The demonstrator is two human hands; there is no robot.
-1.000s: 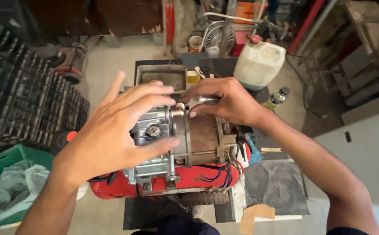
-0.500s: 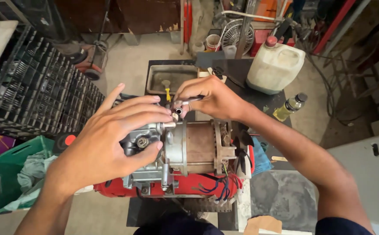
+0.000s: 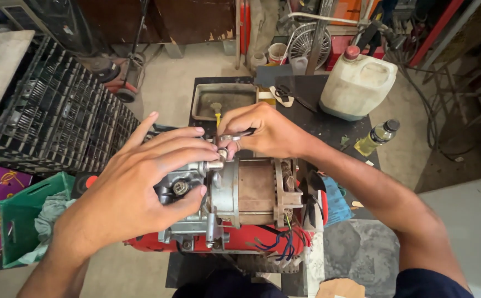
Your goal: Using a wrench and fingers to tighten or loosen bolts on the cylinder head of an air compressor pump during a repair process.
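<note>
Both hands were on the small motor unit (image 3: 251, 198) in front of me, close together at its top left corner. My left hand (image 3: 141, 193) lay spread over the grey cast housing, fingers stretched toward a short metal fitting (image 3: 214, 164) that stuck out near the top, thumb pressed against the casing lower down. My right hand (image 3: 265, 132) came in from the other side — its fingers were pinched around a slim metal tool (image 3: 239, 134), whose tip sat just above that fitting. What exactly the tip touched, I could not tell; my fingers hid it.

The motor rested on a red base (image 3: 240, 241) with red, blue and black wires bunched at its lower right. It stood on a dark worktable (image 3: 329, 124). Beyond it lay a shallow metal tray (image 3: 226, 99), and farther right a whitish plastic jerrycan (image 3: 356, 85) with a red cap — beside it, near the table edge, a small bottle of yellowish liquid (image 3: 377, 137). Black plastic crates (image 3: 53, 121) were stacked to my left, with a green bin (image 3: 22, 215) below them.
</note>
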